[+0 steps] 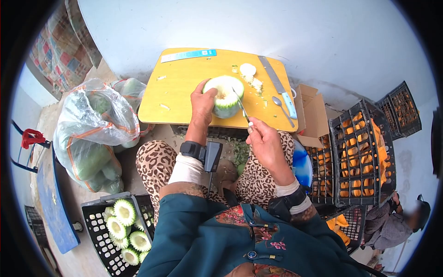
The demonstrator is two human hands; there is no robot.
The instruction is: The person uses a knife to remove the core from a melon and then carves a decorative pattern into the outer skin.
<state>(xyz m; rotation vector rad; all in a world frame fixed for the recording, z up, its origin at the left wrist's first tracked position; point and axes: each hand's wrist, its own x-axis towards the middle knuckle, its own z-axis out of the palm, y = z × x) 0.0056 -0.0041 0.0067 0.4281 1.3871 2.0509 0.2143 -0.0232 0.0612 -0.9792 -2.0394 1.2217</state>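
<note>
A hollowed, green-skinned winter melon section (225, 112) stands on the yellow table (177, 99) near its front edge, pale flesh facing up. My left hand (203, 102) grips its left side, the thumb over the rim by the hollow. In my right hand (266, 144) is a small knife (243, 108), its tip at the melon's right inner rim. Behind the melon lie a white round piece (248, 69) and pale scraps (254, 83). A large blue-handled knife (275, 79) and a spoon (282, 110) rest on the table's right side.
A blue-white strip (188, 55) lies at the table's back. Left stands a plastic bag of melons (94, 134); below it, a black crate (92, 231) holds cut melon pieces (124, 212). Right are a cardboard box (311, 111), blue basin (302, 166), crates (339, 184) with orange contents, and another person (387, 226).
</note>
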